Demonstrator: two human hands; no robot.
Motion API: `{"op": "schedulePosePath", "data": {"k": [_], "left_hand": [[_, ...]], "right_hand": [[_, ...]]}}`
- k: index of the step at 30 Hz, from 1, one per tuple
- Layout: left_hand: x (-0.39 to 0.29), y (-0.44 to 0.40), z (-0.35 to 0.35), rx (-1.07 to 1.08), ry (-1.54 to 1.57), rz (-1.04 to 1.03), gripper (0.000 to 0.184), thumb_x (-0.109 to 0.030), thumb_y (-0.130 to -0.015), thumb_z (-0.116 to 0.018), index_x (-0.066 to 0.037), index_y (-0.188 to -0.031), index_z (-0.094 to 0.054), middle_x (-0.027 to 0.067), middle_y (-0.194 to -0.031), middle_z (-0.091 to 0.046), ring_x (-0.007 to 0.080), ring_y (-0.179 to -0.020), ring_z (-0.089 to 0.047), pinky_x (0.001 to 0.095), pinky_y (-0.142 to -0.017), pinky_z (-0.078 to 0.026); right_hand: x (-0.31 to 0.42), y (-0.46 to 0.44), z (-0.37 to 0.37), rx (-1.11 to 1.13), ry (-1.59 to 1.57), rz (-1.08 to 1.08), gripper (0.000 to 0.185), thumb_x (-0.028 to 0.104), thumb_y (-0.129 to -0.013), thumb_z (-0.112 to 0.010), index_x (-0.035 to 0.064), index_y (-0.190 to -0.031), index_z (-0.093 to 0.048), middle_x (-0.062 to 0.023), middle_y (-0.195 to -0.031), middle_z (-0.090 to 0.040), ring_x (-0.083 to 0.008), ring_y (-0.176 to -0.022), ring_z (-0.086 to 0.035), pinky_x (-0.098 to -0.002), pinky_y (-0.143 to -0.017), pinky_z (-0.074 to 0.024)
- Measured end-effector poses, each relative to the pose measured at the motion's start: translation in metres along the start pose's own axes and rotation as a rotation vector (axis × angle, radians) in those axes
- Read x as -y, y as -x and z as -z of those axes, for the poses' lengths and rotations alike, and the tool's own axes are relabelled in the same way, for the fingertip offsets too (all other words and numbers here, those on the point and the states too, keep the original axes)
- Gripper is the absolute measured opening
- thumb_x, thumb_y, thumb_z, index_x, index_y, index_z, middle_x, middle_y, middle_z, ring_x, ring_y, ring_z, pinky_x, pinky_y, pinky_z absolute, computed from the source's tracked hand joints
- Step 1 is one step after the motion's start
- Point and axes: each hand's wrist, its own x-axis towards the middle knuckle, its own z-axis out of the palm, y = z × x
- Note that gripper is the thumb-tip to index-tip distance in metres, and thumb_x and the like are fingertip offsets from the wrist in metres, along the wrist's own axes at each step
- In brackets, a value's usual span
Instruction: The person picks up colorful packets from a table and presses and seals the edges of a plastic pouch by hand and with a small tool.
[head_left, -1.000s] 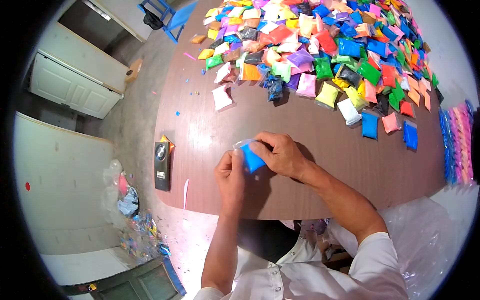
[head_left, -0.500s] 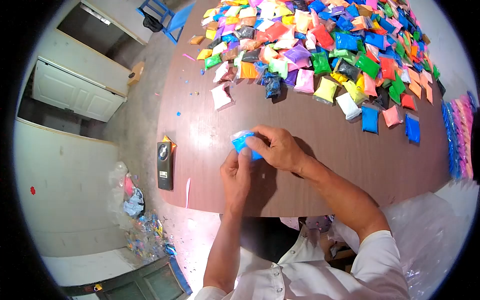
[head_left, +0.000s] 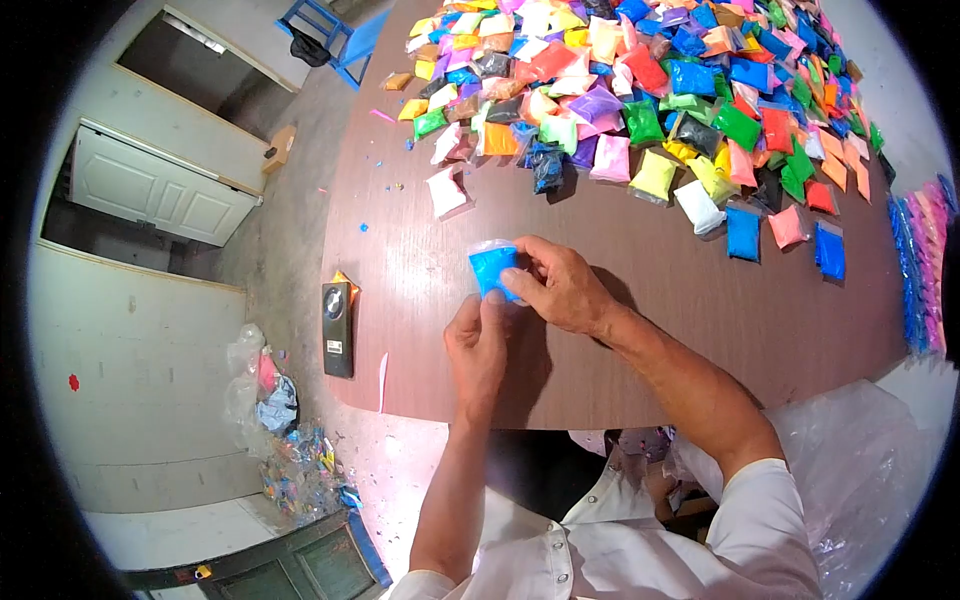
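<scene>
Between my two hands, above the brown table, is a small clear packet with bright blue filling. My left hand pinches its lower edge, thumb upward. My right hand grips its right side, with the thumb across the front and the fingers behind it. The packet's clear top edge points away from me. Beyond the hands, a large heap of colourful packets covers the far part of the table.
A dark phone lies at the left table edge over an orange packet, near a thin white strip. Strings of coloured packets hang at the right. Clear plastic is at lower right. A blue chair stands far left.
The blue packet has turned more upright and moved slightly away from me. The left thumb has shifted to its lower edge, and the right hand still grips its side.
</scene>
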Motion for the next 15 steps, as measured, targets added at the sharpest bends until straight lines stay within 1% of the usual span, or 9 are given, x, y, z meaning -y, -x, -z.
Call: {"op": "schedulePosePath", "data": {"k": [2, 4, 5, 6, 7, 8, 10, 14, 15], "left_hand": [[-0.006, 0.001, 0.000, 0.003, -0.019, 0.025, 0.030, -0.023, -0.106, -0.058, 0.002, -0.094, -0.069, -0.0007, -0.082, -0.067, 0.0051, -0.076, -0.055, 0.0239, -0.067, -0.046], [-0.013, 0.001, -0.003, 0.005, -0.037, 0.048, 0.029, -0.023, -0.106, -0.059, 0.002, -0.095, -0.069, -0.0001, -0.083, -0.067, 0.0056, -0.076, -0.056, 0.0240, -0.067, -0.046], [-0.015, 0.001, -0.006, -0.001, -0.062, 0.022, 0.032, -0.027, -0.106, -0.059, 0.001, -0.094, -0.069, -0.0009, -0.081, -0.066, 0.0057, -0.075, -0.055, 0.0244, -0.066, -0.045], [-0.016, 0.001, -0.007, -0.007, -0.087, -0.005, 0.034, -0.030, -0.106, -0.059, -0.001, -0.092, -0.068, -0.0018, -0.080, -0.064, 0.0059, -0.073, -0.055, 0.0247, -0.065, -0.044], [-0.014, 0.000, -0.008, -0.007, -0.088, -0.005, 0.034, -0.030, -0.106, -0.059, -0.001, -0.092, -0.068, -0.0018, -0.080, -0.064, 0.0059, -0.073, -0.055, 0.0247, -0.065, -0.044], [-0.010, 0.000, -0.008, -0.006, -0.061, -0.009, 0.032, -0.029, -0.106, -0.060, -0.001, -0.093, -0.068, -0.0018, -0.081, -0.065, 0.0058, -0.073, -0.055, 0.0243, -0.065, -0.044], [-0.004, -0.001, -0.007, -0.006, -0.035, -0.013, 0.030, -0.028, -0.105, -0.061, -0.001, -0.094, -0.068, -0.0018, -0.081, -0.065, 0.0057, -0.073, -0.055, 0.0238, -0.066, -0.044], [0.006, -0.003, -0.003, -0.004, -0.013, -0.037, 0.023, -0.022, -0.103, -0.064, -0.001, -0.096, -0.069, -0.0022, -0.082, -0.065, 0.0049, -0.073, -0.055, 0.0220, -0.065, -0.044], [0.005, -0.003, -0.003, -0.004, -0.033, -0.052, 0.021, -0.021, -0.103, -0.066, -0.001, -0.096, -0.069, -0.0026, -0.082, -0.065, 0.0046, -0.073, -0.054, 0.0215, -0.065, -0.044]], "right_hand": [[-0.002, 0.000, 0.000, -0.011, -0.001, 0.012, 0.032, 0.026, -0.093, -0.068, -0.0010, -0.110, -0.064, -0.0148, -0.085, -0.068, -0.0214, -0.073, -0.065, -0.0368, -0.069, -0.0527], [0.005, 0.000, 0.002, 0.012, -0.163, -0.078, 0.035, 0.027, -0.091, -0.070, -0.0021, -0.110, -0.063, -0.0136, -0.086, -0.069, -0.0201, -0.074, -0.065, -0.0362, -0.070, -0.0528], [0.004, 0.000, 0.002, 0.011, -0.165, -0.077, 0.035, 0.027, -0.091, -0.070, -0.0021, -0.110, -0.063, -0.0136, -0.086, -0.069, -0.0201, -0.074, -0.065, -0.0362, -0.070, -0.0528], [0.003, -0.001, 0.003, 0.045, -0.177, -0.068, 0.030, 0.021, -0.094, -0.069, -0.0014, -0.113, -0.063, -0.0065, -0.087, -0.065, -0.0128, -0.077, -0.060, -0.0299, -0.070, -0.0505], [0.004, -0.001, 0.003, 0.079, -0.189, -0.060, 0.026, 0.016, -0.097, -0.068, -0.0008, -0.116, -0.063, 0.0006, -0.089, -0.062, -0.0056, -0.080, -0.056, -0.0236, -0.069, -0.0482], [0.005, 0.000, 0.004, 0.078, -0.189, -0.060, 0.026, 0.016, -0.097, -0.068, -0.0008, -0.116, -0.063, 0.0006, -0.089, -0.062, -0.0056, -0.080, -0.056, -0.0236, -0.069, -0.0482], [0.014, 0.001, 0.007, 0.096, -0.028, -0.075, 0.025, 0.016, -0.096, -0.069, -0.0009, -0.114, -0.064, 0.0004, -0.089, -0.063, -0.0059, -0.080, -0.056, -0.0240, -0.070, -0.0486], [0.012, 0.000, 0.005, 0.080, -0.020, 0.006, 0.024, 0.016, -0.096, -0.069, -0.0012, -0.112, -0.066, -0.0001, -0.089, -0.064, -0.0061, -0.079, -0.057, -0.0242, -0.069, -0.0490], [0.012, 0.000, 0.004, 0.054, -0.029, -0.017, 0.027, 0.020, -0.094, -0.069, -0.0017, -0.110, -0.067, -0.0068, -0.088, -0.067, -0.0132, -0.079, -0.061, -0.0293, -0.073, -0.0512]]}}
